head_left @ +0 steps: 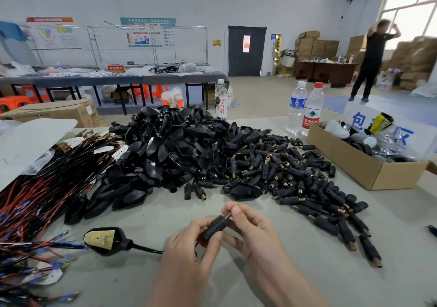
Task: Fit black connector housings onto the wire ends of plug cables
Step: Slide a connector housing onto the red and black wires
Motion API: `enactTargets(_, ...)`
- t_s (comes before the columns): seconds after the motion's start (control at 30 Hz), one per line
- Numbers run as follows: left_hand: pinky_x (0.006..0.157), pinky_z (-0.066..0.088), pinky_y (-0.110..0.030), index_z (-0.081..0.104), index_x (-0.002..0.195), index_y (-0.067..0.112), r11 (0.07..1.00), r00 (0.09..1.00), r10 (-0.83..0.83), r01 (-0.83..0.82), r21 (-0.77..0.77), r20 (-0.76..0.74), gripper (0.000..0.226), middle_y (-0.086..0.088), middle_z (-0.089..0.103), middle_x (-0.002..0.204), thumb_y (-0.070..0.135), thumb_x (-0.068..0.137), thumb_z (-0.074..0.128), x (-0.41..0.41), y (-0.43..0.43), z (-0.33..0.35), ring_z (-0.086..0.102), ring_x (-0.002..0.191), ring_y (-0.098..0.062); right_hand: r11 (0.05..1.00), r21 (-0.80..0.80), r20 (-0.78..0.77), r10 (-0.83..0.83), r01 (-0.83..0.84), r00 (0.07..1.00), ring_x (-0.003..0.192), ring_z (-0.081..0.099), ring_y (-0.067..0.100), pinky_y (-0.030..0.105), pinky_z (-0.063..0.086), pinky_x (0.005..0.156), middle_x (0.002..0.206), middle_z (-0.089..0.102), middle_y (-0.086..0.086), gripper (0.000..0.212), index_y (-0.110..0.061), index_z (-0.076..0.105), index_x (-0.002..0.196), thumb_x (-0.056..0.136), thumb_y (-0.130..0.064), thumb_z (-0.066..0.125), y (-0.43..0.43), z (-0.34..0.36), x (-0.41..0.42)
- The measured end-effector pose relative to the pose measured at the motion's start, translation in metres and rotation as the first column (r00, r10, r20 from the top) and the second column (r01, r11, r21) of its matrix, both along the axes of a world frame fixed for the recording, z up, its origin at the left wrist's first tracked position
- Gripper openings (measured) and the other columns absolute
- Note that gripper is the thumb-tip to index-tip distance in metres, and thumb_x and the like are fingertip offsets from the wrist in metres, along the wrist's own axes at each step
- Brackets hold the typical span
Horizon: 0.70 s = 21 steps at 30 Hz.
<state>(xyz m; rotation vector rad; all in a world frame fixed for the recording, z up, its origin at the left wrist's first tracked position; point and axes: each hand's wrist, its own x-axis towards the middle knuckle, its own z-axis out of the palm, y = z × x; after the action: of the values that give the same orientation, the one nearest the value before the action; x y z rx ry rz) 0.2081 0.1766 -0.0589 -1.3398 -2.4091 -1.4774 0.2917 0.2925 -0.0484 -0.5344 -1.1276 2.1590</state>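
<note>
Black connector housing (214, 227) was held above the worktop (319, 259), near its front edge, between both hands. It was tilted, lower end toward the left hand, upper end toward the right. A brass threaded tip (227, 215) stuck out of the upper end.

Left hand (189, 247): fingers curled round the lower part of the housing, thumb lying along its side, back of hand toward the camera. Right hand (250, 231): thumb and forefinger pinched the brass threaded tip, other fingers loosely bent below it. Both forearms entered from the bottom edge and converged on the housing.

A black cable (146, 250) ran left from under the left hand to a plug shell (104, 240) lying flat on the worktop, open face up with a brass-coloured plate showing inside. Whether the cable's end entered the housing could not be told; the left hand hid it.

Beyond the hands: a heap of small black housings (295, 176) with brass ends, spread to the right and trailing toward the front. Behind and left of it, a taller pile of black plug shells (170, 146). Far left, a bundle of red and black wires (35, 200) with blue-sleeved terminals. Right side, an open cardboard box (361, 165) with mixed contents. Three water bottles (312, 110) stood at the rear of the worktop.
</note>
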Motion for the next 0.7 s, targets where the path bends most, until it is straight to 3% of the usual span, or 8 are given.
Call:
enactTargets(0.07,0.082,0.041,-0.02,0.056,0.096,0.053,1.0,0.999,-0.011,0.012,0.011,-0.032,0.027,0.039,0.061,0.096,0.032,0.087,0.071,0.0,0.0,-0.002,0.055,0.093,0.002,0.998,0.052,0.025,-0.049,0.047,0.999,0.088,0.072,0.017,0.027,0.058,0.072,0.091,0.073,0.003,0.02,-0.016,0.079,0.087,0.08,-0.029,0.067,0.001,-0.001,0.001)
enactTargets(0.17,0.082,0.044,-0.029,0.062,0.097,0.048,1.0,1.0,-0.01,0.01,0.014,-0.022,0.009,0.028,0.065,0.08,0.041,0.091,0.063,-0.002,0.001,-0.005,0.058,0.088,-0.009,0.992,0.067,0.043,-0.114,0.111,0.993,0.083,0.07,0.015,0.027,0.058,0.07,0.085,0.072,0.002,0.019,-0.013,0.078,0.09,0.087,-0.026,0.064,0.005,-0.003,0.001)
enactTargets(0.3,0.081,0.045,-0.031,0.059,0.097,0.053,0.999,0.999,-0.037,0.037,-0.009,0.007,0.018,0.033,0.061,0.091,0.039,0.089,0.066,-0.003,0.001,-0.007,0.057,0.086,-0.014,0.986,0.026,0.039,-0.163,0.162,0.986,0.077,0.068,0.013,0.028,0.058,0.069,0.082,0.07,0.001,0.018,-0.01,0.074,0.096,0.096,-0.017,0.058,0.011,-0.002,0.004)
enactTargets(0.43,0.076,0.047,-0.03,0.053,0.095,0.058,1.0,1.0,0.006,-0.006,-0.005,0.02,0.024,0.026,0.064,0.081,0.038,0.089,0.066,-0.006,0.0,-0.007,0.061,0.082,-0.013,0.994,-0.088,-0.004,-0.057,0.057,0.998,0.083,0.07,0.021,0.03,0.059,0.068,0.088,0.072,0.006,0.021,-0.01,0.076,0.096,0.087,-0.025,0.065,0.006,-0.002,0.002)
enactTargets(0.57,0.084,0.052,-0.037,0.056,0.102,0.055,0.999,0.999,0.008,-0.01,0.033,0.053,0.026,0.025,0.07,0.088,0.035,0.089,0.067,-0.01,-0.003,-0.007,0.066,0.091,-0.01,0.987,-0.136,-0.038,0.078,-0.082,0.996,0.077,0.069,0.021,0.03,0.06,0.07,0.086,0.069,0.015,0.019,-0.003,0.073,0.101,0.084,-0.012,0.069,-0.003,-0.003,-0.001)
enactTargets(0.7,0.079,0.049,-0.028,0.054,0.109,0.044,0.994,0.993,-0.013,0.0,0.112,0.114,0.033,0.017,0.069,0.088,0.061,0.08,0.053,-0.008,-0.003,-0.008,0.065,0.09,-0.006,0.996,-0.09,0.0,0.013,-0.013,1.0,0.076,0.068,0.02,0.028,0.059,0.07,0.087,0.07,0.016,0.016,-0.002,0.067,0.105,0.091,-0.008,0.063,-0.002,-0.002,-0.001)
